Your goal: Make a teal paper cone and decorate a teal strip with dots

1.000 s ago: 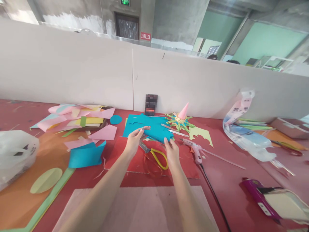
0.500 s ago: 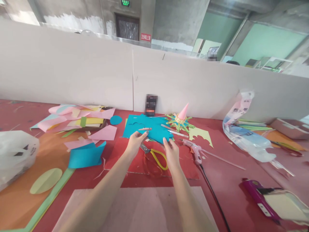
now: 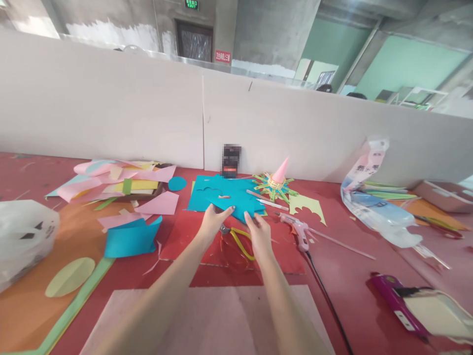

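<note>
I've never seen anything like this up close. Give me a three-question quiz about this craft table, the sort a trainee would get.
1. Pick one: what do the left hand and the right hand both hold?
A) white bag
B) blue paper
C) green strip

2. True or false: the glue gun lies to the right of both hands.

3. Fill in the missing colour: the cone, with its tip pointing up, is ____.

Key: 1. B; 2. true; 3. pink.
</note>
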A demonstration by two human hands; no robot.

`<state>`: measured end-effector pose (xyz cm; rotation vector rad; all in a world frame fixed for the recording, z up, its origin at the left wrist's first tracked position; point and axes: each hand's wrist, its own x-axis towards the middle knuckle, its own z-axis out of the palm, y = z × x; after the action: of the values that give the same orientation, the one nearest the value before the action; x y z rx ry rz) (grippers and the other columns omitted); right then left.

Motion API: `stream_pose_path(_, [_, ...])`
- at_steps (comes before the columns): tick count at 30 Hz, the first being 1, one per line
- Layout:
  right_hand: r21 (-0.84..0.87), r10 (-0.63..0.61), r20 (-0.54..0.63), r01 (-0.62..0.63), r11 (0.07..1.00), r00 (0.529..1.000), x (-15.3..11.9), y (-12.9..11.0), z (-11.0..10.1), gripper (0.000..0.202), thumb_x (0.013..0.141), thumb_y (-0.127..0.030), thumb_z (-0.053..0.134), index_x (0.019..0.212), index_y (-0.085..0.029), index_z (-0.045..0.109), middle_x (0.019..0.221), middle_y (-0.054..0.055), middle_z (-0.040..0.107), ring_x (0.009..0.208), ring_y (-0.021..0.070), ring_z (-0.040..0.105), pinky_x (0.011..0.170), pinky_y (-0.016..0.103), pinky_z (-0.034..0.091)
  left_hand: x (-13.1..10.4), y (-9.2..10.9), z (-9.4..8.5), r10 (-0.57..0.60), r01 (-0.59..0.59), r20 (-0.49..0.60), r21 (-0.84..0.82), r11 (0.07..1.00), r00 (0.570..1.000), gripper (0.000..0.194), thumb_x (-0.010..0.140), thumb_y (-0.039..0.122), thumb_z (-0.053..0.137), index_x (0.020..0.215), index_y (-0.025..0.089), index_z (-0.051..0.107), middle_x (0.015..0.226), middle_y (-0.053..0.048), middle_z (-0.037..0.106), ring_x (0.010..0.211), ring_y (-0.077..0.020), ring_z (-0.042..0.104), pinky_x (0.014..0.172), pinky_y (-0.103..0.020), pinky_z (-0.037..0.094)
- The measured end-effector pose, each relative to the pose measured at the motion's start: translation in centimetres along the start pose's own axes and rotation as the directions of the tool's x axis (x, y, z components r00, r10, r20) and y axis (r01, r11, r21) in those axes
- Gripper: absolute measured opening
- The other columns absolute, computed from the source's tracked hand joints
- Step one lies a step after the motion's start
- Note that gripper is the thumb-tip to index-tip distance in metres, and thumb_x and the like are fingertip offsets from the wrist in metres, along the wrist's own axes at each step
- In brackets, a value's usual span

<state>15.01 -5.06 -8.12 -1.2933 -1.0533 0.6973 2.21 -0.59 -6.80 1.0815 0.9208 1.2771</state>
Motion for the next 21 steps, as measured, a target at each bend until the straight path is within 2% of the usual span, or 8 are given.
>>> stream_pose_path(5, [-0.023,-0.044,0.053,0.045,0.999,0.998,-0.4,-0.6,0.0,0.035,0.076,-0.047,0.051,0.06,-0.016,0.054,0.056,-0.002,0.047,0.058,0.0118,0.041,0.054,0.023,0.034,0.4,-0.5,-0.5,0.011,-0.013,-0.035,-0.049,0.999,0.999,0.052,0.063,0.038,0.071,0.106,0.015,0.055,0.097,-0.01,0.067,0.084,-0.0233,0.064,0.07,-0.033,0.054])
stream_pose_path(8, [-0.012,-0.054,-0.018,0.054,0.998,0.998,-0.3,-0.9,-0.3,0.036,0.079,-0.046,0.048,0.061,-0.015,0.055,0.056,-0.002,0.047,0.055,0.0109,0.039,0.053,0.023,0.034,0.8,-0.6,-0.7,-0.026,0.027,0.009,-0.188,0.982,1.0,0.054,0.064,0.037,0.071,0.11,0.015,0.052,0.1,-0.01,0.066,0.087,-0.0223,0.064,0.076,-0.034,0.052])
stream_pose_path(11, [0.071,-0.014,-0.12,0.022,0.997,0.993,0.1,-1.0,-0.6,0.033,0.076,-0.046,0.052,0.081,-0.015,0.06,0.068,0.001,0.055,0.054,0.0109,0.043,0.047,0.022,0.036,1.0,-0.5,-1.1,-0.067,0.09,0.085,-0.308,0.947,0.994,0.051,0.067,0.034,0.069,0.111,0.015,0.051,0.106,-0.01,0.064,0.088,-0.0198,0.063,0.078,-0.032,0.051])
stream_pose_path(14, [0.154,0.019,-0.145,0.003,0.988,0.989,0.5,-1.0,-0.6,0.042,0.069,-0.046,0.06,0.098,-0.016,0.056,0.076,0.002,0.056,0.052,0.0107,0.045,0.04,0.021,0.034,0.8,-0.2,-1.3,-0.108,0.157,0.173,-0.304,0.939,0.979,0.045,0.071,0.034,0.066,0.109,0.014,0.052,0.104,-0.011,0.065,0.083,-0.0185,0.064,0.074,-0.03,0.052])
stream_pose_path(17, [0.136,-0.032,-0.06,0.04,0.99,0.998,0.5,-0.8,-0.5,0.042,0.068,-0.043,0.061,0.101,-0.017,0.056,0.074,0.001,0.056,0.058,0.0124,0.049,0.048,0.023,0.039,0.4,0.1,-1.2,-0.177,0.25,0.278,-0.253,0.935,0.944,0.046,0.071,0.035,0.066,0.11,0.016,0.051,0.099,-0.011,0.066,0.073,-0.0169,0.065,0.063,-0.027,0.053])
stream_pose_path(19, [0.108,-0.077,0.013,0.076,0.991,0.997,0.4,-0.6,-0.5,0.037,0.071,-0.038,0.059,0.102,-0.018,0.057,0.079,0.003,0.059,0.067,0.0149,0.053,0.06,0.025,0.043,0.3,0.1,-1.0,-0.216,0.282,0.299,-0.2,0.938,0.929,0.048,0.07,0.036,0.066,0.111,0.016,0.051,0.095,-0.01,0.066,0.068,-0.0161,0.064,0.058,-0.026,0.052])
stream_pose_path(21, [0.054,-0.101,0.026,0.1,0.994,0.995,0.2,-0.5,-0.5,0.034,0.073,-0.034,0.056,0.103,-0.018,0.057,0.086,0.004,0.061,0.075,0.0171,0.055,0.067,0.028,0.044,0.2,0.0,-0.7,-0.235,0.293,0.293,-0.172,0.94,0.927,0.051,0.07,0.039,0.065,0.113,0.017,0.05,0.099,-0.011,0.065,0.07,-0.0172,0.065,0.059,-0.027,0.052])
